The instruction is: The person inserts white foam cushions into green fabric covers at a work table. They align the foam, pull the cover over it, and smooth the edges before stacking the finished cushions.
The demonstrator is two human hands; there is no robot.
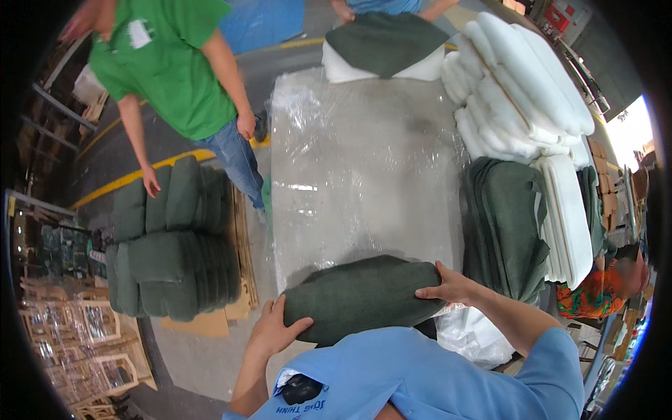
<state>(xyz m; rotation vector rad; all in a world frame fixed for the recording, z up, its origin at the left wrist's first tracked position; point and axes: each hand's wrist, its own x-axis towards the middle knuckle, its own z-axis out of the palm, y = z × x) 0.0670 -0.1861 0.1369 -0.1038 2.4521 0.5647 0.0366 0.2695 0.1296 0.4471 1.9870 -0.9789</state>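
A dark green fabric-covered cushion (364,297) lies across the near edge of the table, close against my body. My left hand (274,329) grips its left end, the thumb along the near side and the fingers at the far side. At the cushion's right end my right hand (446,285) is closed on it, thumb on the top face. The undersides of both hands' grips are hidden. Beyond the cushion stretches the table (364,168), covered in clear plastic film with creases and glare.
Across the table, another person holds green fabric (388,42) over a white pad. A person in a green shirt (168,70) stands left, beside stacked green cushions (164,269). On the right are piled white padding (518,84), green fabric pieces (500,224) and white pads (563,217).
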